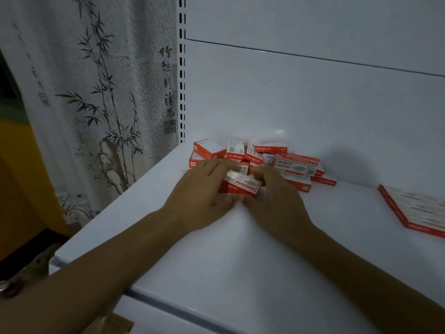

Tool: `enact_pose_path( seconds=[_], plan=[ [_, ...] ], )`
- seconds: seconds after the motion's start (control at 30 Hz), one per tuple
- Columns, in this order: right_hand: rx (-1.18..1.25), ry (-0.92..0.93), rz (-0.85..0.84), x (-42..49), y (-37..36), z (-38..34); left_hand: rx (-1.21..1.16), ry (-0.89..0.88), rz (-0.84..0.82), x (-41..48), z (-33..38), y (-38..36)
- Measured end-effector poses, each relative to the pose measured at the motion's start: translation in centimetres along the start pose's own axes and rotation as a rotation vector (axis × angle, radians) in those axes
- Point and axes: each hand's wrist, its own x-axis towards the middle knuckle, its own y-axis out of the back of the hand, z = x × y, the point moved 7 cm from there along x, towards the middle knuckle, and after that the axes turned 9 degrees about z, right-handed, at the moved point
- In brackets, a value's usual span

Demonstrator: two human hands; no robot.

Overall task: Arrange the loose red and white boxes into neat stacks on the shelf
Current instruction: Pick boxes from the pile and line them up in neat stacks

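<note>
Several small red and white boxes [272, 156] lie in a loose heap at the back left of the white shelf [240, 249], some flat, some on edge. At the front of the heap sits one box [242, 184] between my two hands. My left hand [204, 189] grips its left side, fingers reaching over the top toward the heap. My right hand [274, 194] holds its right end with curled fingers. Both thumbs meet in front of the box. The box's underside is hidden.
A larger flat red and white box [416, 210] lies on the shelf at the right edge. The shelf's white back panel [313, 97] stands right behind the heap. A slotted upright [182, 75] and a bamboo-print curtain [101, 104] are on the left.
</note>
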Motion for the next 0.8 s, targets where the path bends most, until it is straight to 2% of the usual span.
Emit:
enact_pose_path(
  seconds=[0.1, 0.4, 0.67, 0.8],
  plan=[
    [-0.056, -0.043, -0.009, -0.3, -0.4, 0.7, -0.041, 0.042, 0.052, -0.2, -0.6, 0.1],
    [0.166, 0.050, 0.077, 0.0, 0.7, -0.6, -0.084, -0.015, 0.085, 0.0, -0.7, -0.1],
    [0.172, 0.066, 0.160, -0.2, 1.5, -1.1, -0.138, 0.005, 0.173, 0.1, 0.0, 1.1],
    [0.187, 0.067, 0.183, -0.1, 1.5, -1.2, -0.171, 0.069, 0.162, 0.2, 0.0, 1.6]
  ],
)
